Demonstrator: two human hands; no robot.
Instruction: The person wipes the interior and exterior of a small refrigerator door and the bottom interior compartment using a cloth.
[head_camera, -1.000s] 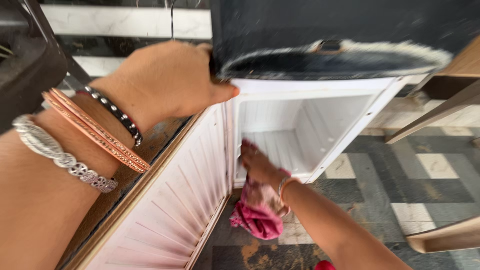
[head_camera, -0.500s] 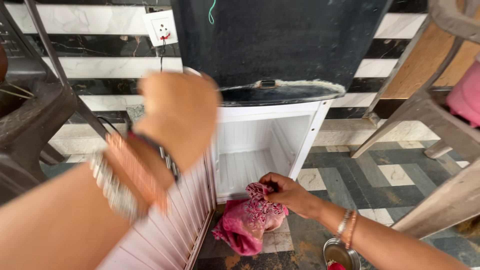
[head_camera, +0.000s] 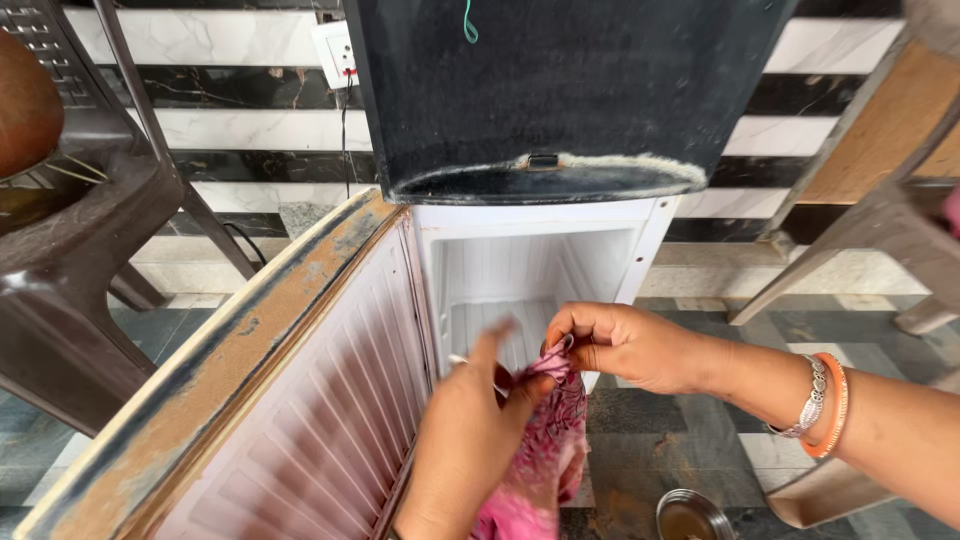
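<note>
Striped black and white marble wall, grey tiled floor, and a small dark cabinet (head_camera: 560, 90) with its white compartment (head_camera: 530, 290) standing open, ribbed door (head_camera: 300, 400) swung out to the left of the hands. Both hands meet right in front of that opening on a pink cloth (head_camera: 545, 450). The right hand (head_camera: 625, 345) pinches the top edge of it, fingers closed tight. The left hand (head_camera: 470, 440) grips the cloth just below, though it's a bit blurred, so the exact hold is hard to call. Looks like she's bunching or refolding the rag mid wipe-down; next move probably needs a firm wad pushed into the compartment behind the grip. A steel bowl (head_camera: 695, 515) sits on the floor below.
</note>
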